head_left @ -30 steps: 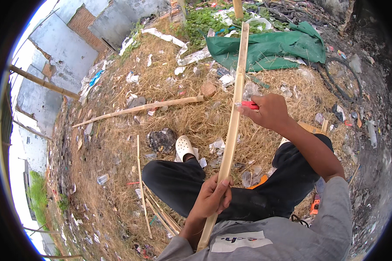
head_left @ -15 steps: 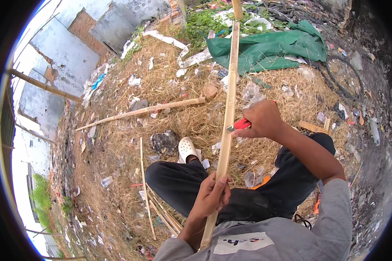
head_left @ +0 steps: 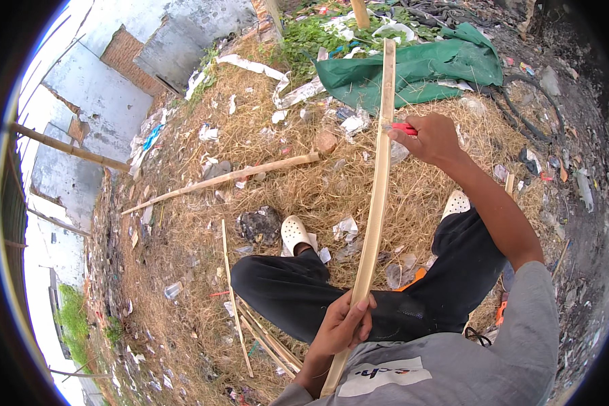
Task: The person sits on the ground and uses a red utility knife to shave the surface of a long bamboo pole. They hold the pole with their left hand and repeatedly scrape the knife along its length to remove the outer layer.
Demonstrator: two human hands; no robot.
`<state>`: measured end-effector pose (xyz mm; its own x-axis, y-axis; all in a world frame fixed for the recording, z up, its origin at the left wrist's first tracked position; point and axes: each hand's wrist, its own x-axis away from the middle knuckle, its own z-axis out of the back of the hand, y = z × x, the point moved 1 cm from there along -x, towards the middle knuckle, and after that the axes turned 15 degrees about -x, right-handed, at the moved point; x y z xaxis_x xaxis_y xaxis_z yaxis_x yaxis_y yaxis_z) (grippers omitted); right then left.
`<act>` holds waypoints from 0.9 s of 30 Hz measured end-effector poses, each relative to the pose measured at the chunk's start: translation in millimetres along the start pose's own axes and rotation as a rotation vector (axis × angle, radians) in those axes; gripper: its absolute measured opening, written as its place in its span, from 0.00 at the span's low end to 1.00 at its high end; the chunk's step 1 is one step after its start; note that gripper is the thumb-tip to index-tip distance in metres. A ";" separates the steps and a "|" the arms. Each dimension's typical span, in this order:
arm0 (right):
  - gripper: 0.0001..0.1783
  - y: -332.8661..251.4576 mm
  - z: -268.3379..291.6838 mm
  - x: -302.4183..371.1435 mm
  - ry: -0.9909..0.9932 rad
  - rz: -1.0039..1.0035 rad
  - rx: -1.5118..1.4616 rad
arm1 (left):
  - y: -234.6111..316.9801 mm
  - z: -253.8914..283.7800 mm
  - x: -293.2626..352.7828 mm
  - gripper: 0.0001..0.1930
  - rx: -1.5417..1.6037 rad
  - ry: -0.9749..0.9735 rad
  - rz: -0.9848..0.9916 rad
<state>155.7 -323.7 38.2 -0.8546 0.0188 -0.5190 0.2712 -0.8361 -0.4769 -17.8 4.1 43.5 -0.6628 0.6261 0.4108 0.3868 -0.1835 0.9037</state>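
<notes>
A long split bamboo strip (head_left: 377, 196), pale and hollowed on its upper face, runs from my lap out toward the green tarp. Near my lap, my left hand (head_left: 345, 323) is wrapped round its lower part. Farther out, my right hand (head_left: 432, 137) grips a red-handled utility knife (head_left: 404, 128). The knife's tip meets the strip at its right edge in the far half; the blade itself is hard to make out. My right arm is stretched forward.
Dry grass and scattered litter cover the ground. A bamboo pole (head_left: 223, 180) lies ahead on the left, with thinner strips (head_left: 267, 342) beside my left leg. A dark stone (head_left: 259, 225) sits near my left clog (head_left: 294, 233). Beyond is a crumpled green tarp (head_left: 440, 64).
My right hand with the knife has moved farther out along the bamboo strip. The strip's far end has swung to the right, and my left hand has shifted slightly right and nearer.
</notes>
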 end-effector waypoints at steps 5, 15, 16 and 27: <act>0.37 -61.1 -14.4 52.4 -0.183 0.173 -0.194 | 2.6 6.5 -14.0 0.14 0.214 0.021 -0.093; 0.37 -57.8 -17.0 36.4 -0.067 0.262 -0.060 | 8.4 4.0 -22.0 0.14 0.405 -0.051 -0.101; 0.37 -43.7 -19.1 27.3 -0.081 0.055 -0.083 | 9.6 0.9 -20.9 0.14 0.387 -0.054 -0.092; 0.37 -66.4 -19.8 55.3 -0.161 0.214 -0.271 | 4.5 3.7 -11.3 0.14 0.256 -0.009 -0.075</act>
<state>99.3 -256.3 27.1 -0.8187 -0.2450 -0.5193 0.5399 -0.6361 -0.5512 -6.1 -1.0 42.5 -0.6907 0.6373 0.3418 0.4870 0.0605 0.8713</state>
